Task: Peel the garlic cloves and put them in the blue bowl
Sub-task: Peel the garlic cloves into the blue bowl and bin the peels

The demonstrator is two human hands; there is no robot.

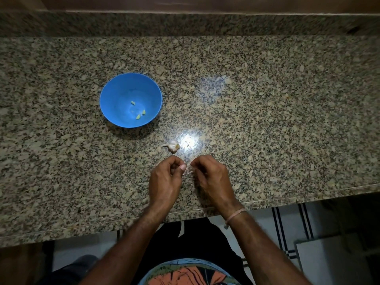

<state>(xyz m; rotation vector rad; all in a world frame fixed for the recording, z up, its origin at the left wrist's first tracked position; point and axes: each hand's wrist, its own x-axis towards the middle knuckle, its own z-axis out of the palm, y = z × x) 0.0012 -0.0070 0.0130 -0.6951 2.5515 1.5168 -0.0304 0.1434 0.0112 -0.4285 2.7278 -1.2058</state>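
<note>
Mid-peel: left hand [165,178] and right hand [211,177] pinched one garlic clove [188,172] between them; next needed skin off, then drop into blue bowl [115,93] far-left of grip.

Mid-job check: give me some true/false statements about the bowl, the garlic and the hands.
1. The blue bowl holds three peeled cloves. True.
2. The garlic head lies in the bowl. False: it lies on the counter, between the bowl and the hands.
3. The left hand and right hand pinch a small pale garlic piece between their fingers. True.
4. The bowl stands right of the hands. False: it stands to their left, farther away.
</note>
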